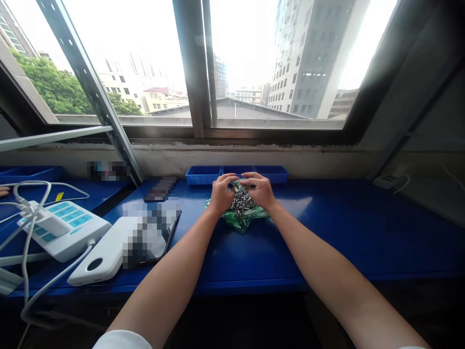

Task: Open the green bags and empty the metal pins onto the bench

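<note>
A green plastic bag (240, 224) lies spread on the blue table, with a heap of small metal screw-like pieces (242, 202) on top of it. On the heap's left side, my left hand (222, 195) has its fingers bent inward at the bag's far edge. Opposite it, my right hand (260, 190) curls over the same edge, thumb and fingers pinching the plastic. A crumpled bit of the film shows between the two sets of fingertips. Just behind my hands stand joined blue bins (204, 175); my fingers partly hide the middle one.
Left of my arm lie a white power bank (103, 249), a blurred phone-like device (170, 232) and a white power strip (72, 228) with looping cables. A dark flat item (162, 188) sits behind them. Another person's fingers (4, 191) show at the left edge. A metal post (98, 92) rises before the window.
</note>
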{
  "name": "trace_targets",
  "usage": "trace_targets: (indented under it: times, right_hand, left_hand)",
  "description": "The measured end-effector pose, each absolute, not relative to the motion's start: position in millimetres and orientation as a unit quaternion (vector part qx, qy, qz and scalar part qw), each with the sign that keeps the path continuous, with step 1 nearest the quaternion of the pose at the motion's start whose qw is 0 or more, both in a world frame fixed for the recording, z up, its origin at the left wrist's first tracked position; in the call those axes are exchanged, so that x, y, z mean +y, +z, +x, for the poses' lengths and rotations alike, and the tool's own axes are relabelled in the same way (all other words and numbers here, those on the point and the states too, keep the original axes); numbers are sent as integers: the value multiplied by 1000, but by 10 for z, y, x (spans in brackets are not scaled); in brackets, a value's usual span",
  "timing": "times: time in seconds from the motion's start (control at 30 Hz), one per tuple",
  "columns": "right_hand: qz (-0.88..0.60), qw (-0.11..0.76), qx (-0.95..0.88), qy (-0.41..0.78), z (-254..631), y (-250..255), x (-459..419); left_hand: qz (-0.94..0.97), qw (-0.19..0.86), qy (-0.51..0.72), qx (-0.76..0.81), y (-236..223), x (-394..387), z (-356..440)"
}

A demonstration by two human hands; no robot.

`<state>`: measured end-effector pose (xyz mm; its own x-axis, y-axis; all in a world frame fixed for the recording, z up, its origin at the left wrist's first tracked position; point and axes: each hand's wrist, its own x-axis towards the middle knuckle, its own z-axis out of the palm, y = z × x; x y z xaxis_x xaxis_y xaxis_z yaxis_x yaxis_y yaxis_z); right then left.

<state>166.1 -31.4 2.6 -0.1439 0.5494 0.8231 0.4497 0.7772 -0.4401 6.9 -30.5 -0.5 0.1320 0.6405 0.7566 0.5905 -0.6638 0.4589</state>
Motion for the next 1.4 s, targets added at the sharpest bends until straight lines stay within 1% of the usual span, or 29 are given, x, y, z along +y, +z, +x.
trace_targets:
  times: [0.07, 0.23, 0.43, 0.57, 0.67, 0.77, 0.9, 1.0, 1.1, 1.4]
  right_hand:
    - [-351, 558, -749, 68, 1652, 40, -336]
    - [-423, 534, -710, 177, 1628, 61, -379]
    - [-403, 528, -713, 226, 1652, 91, -404]
    - [-397, 539, -690, 276, 1695, 95, -386]
    - [-432, 558, -659, 258, 1734, 89, -353]
    - [-502, 540, -648, 190, 1806, 79, -315]
    - [-567, 478, -659, 126, 1932, 70, -249]
    - [-588, 460, -656, 108, 2004, 79, -172]
    - [-598, 448, -656, 105, 2043, 101, -64]
    - [-563, 424, -705, 79, 1977, 197, 421]
  left_hand:
    - [756, 45, 508, 411, -2, -307, 62]
    - [748, 129, 468, 451, -12, -312, 65]
    - [684, 306, 490, 446, -38, -288, 45]
    - [675, 344, 502, 417, -9, -291, 9]
    - [635, 308, 550, 447, 22, -272, -36]
    - [574, 229, 572, 539, 33, -233, -114]
    - [564, 166, 507, 631, 7, -182, -204]
    - [595, 136, 426, 668, -21, -162, -211]
    - [619, 115, 370, 683, -44, -151, -186]
    - [659, 111, 314, 675, -85, -156, -128]
